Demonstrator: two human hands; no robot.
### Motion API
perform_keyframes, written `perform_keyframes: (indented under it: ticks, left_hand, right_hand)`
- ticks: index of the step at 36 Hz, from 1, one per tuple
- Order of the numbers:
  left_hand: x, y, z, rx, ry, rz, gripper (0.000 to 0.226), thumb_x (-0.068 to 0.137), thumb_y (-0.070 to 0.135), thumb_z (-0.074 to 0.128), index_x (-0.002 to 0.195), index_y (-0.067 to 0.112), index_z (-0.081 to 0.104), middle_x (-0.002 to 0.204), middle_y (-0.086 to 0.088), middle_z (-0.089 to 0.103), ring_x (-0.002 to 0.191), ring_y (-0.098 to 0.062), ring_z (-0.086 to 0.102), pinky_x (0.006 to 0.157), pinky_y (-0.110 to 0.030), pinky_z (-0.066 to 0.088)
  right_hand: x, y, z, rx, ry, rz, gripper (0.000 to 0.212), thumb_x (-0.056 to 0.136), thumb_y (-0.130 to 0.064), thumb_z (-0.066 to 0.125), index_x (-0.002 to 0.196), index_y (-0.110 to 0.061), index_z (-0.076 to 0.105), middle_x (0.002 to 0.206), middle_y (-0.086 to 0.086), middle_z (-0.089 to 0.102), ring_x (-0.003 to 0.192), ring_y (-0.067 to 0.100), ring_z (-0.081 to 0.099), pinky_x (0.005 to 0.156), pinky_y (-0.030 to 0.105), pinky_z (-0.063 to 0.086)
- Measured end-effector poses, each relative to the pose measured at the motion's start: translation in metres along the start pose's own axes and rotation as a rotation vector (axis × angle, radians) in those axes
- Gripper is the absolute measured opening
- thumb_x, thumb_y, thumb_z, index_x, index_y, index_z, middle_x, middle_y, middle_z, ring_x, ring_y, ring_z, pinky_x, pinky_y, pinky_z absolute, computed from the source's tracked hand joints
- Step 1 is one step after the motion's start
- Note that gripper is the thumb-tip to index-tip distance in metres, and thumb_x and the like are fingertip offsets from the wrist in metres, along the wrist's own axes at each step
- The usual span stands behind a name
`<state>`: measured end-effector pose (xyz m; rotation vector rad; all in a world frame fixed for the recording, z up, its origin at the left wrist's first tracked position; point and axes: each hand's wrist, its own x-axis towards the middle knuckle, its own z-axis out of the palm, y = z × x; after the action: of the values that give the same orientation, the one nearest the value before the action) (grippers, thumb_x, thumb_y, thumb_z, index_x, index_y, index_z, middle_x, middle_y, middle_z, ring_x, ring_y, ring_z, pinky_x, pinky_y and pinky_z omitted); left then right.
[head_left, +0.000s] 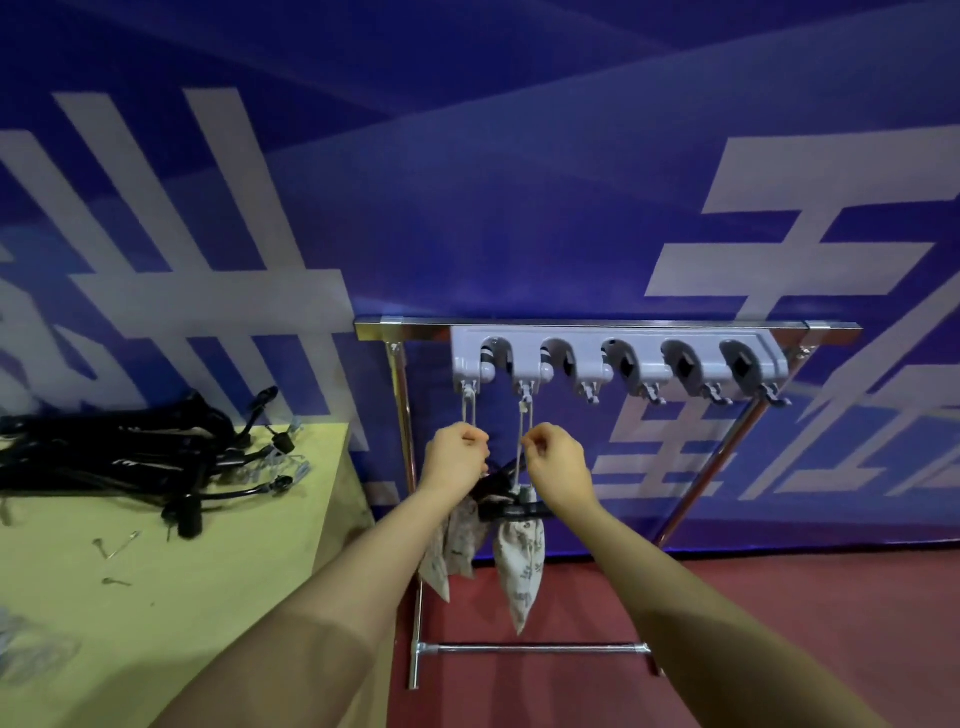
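My left hand (456, 457) grips the left cord (467, 410), my right hand (556, 460) pinches the right cord (521, 434), hooks (525, 388) directly above.

My L hand (454, 460) grips the cord loop (469, 410) under the grey hook rack (618, 358) at 12 o'clock; R hand (558, 465) pinches the 2nd loop (523, 431). Printed pouches (519, 566) hang at 6, black hangers (130, 452) at 9.

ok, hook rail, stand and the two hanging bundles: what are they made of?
Hook rail: looks like moulded plastic, matte grey, with rounded cast shapes. Stand: metal tube, probably chromed or polished steel, given its mirror-like glints. Hanging bundles: soft printed fabric, pale, creased and limp. Cords pinched by the left hand and right hand: whitish string, fibre unclear.
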<state>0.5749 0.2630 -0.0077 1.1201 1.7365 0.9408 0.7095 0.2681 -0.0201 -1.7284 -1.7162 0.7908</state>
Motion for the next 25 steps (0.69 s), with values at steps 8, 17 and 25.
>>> perform_keyframes:
  ticks: [8,17,25]
  left_hand:
    - [-0.019,-0.026,-0.071,0.018,0.015,0.045,0.022,0.092,0.004,0.048,0.078,0.012,0.063,0.067,-0.005,0.061,0.05,-0.011,0.053,0.038,-0.012,0.039]
    - [-0.042,-0.081,-0.183,0.06,-0.019,0.049,0.032,0.093,0.003,0.045,0.065,0.016,0.054,0.063,-0.004,0.056,0.051,-0.013,0.05,0.039,-0.012,0.036]
    - [-0.062,-0.131,-0.296,0.102,-0.025,0.037,0.022,0.093,0.005,0.044,0.078,0.009,0.059,0.073,-0.009,0.058,0.054,-0.014,0.051,0.034,-0.009,0.032]
  right_hand:
    - [-0.039,-0.046,0.037,0.034,-0.07,-0.035,0.013,0.095,-0.015,0.048,0.093,-0.01,0.06,0.084,0.013,0.065,0.079,0.032,0.06,0.065,0.043,0.047]
    - [-0.087,-0.115,0.122,0.031,-0.114,-0.049,0.012,0.089,-0.007,0.05,0.084,-0.011,0.06,0.073,-0.003,0.059,0.067,0.016,0.054,0.067,0.036,0.045]
    - [-0.127,-0.185,0.21,0.057,-0.151,-0.07,0.017,0.091,-0.007,0.047,0.094,-0.011,0.063,0.08,-0.001,0.06,0.076,0.018,0.058,0.066,0.03,0.046]
